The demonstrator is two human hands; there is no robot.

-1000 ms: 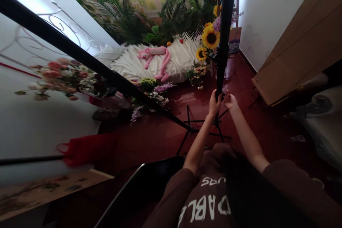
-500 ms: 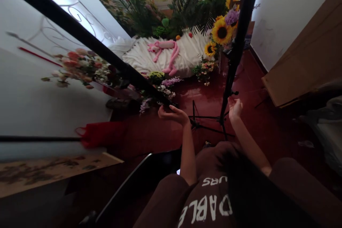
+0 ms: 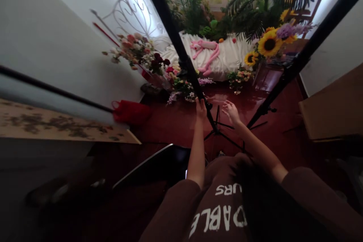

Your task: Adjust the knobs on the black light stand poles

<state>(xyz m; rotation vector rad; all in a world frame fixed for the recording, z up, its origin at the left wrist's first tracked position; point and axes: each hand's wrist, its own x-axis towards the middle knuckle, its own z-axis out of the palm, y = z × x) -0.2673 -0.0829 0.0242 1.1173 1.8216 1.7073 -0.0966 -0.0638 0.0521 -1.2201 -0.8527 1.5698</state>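
Observation:
Two black tripod stands rise in front of me. The left stand point(image 3: 172, 36) leans toward the upper left, and my left hand point(image 3: 201, 109) is closed around its lower pole, just beside a clamp knob. To the right of that pole, my right hand point(image 3: 231, 113) is raised with its fingers apart and nothing in it. The right stand point(image 3: 283, 79) slants to the upper right, apart from my right hand. Low near the floor, the legs of the two stands partly overlap.
Behind the stands, a pink plush toy point(image 3: 208, 51) lies on a white draped bed point(image 3: 229, 55). Sunflowers point(image 3: 268, 44) stand right, mixed flowers point(image 3: 136, 49) left. A red bag point(image 3: 132, 112) rests on the floor point(image 3: 181, 128). A dark flat panel point(image 3: 159, 166) is by my left arm; a brown board point(image 3: 331, 102) stands right.
The scene has shifted right in view. My left hand, spread under the left stand before, now grips its pole. My right hand has moved left, away from the right stand.

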